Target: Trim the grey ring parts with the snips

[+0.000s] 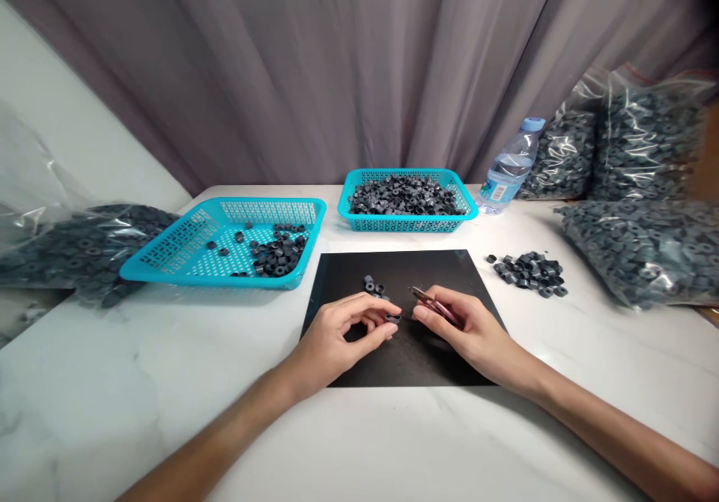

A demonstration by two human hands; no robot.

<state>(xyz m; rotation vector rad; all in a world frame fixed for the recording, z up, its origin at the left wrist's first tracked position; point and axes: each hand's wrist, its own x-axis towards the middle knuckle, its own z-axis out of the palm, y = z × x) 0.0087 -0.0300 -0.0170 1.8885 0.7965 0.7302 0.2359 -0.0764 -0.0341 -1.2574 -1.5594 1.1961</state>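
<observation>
- The white marble counter (140, 382) carries it all, with bulging clear bags (645, 251) of dark rings at both sides.
- Two turquoise baskets: the far basket (407, 223) is heaped, the near basket (168, 262) holds a scatter.
- The black mat (404, 367) lies front and centre, a loose pile (531, 271) to its right.
- Left hand (337, 333): its grip is clamped on one ring (393, 318), just above the mat.
- Right hand (472, 330): its grip is closed on slim pinkish tweezers (432, 306), tips nearly touching that ring.
- Best handling, I'd judge: brace the wrists on the mat, turn the ring's opening toward the tips, and pinch lightly so it can't flick away.
- The ring looks small, dark grey, matte and stubby; finer detail is too small to read.
</observation>
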